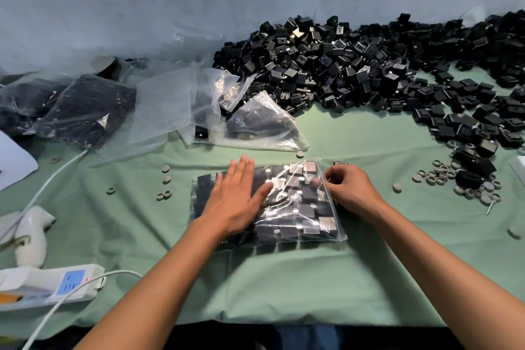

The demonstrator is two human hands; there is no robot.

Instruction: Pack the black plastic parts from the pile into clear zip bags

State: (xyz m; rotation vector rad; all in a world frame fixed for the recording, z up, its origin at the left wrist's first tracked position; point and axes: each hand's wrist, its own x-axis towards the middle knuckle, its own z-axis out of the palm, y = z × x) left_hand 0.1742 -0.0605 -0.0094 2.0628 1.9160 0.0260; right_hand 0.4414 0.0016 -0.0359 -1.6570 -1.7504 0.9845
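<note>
Where the green cloth point(284, 287) covers the table across the whole lower frame, the biggest thing on it is the pile of black plastic parts point(369, 71), heaped against the pale wall from upper centre to the right edge and trailing down the right side. Left of the pile lie crumpled empty clear bags point(167, 105), and beyond them, at the left edge, filled bags point(85, 111) dark with parts. In the centre of the frame sits the zip bag point(298, 216) being worked on, flat on the cloth and packed with black parts in rough rows. The person's left hand point(237, 202) lies palm down on the left half of this bag, fingers straight and spread, pressing it flat. The right hand point(350, 189) is at the bag's right edge, fingers curled in, pinching the plastic there; whether the seal is closed I cannot tell. At lower left rests a white power strip point(48, 284) with its white cable point(56, 173) running off upward. Small grey rings point(443, 175) are scattered at the right, just below the tail of the pile, with a few more loose ones left of the bag.
</note>
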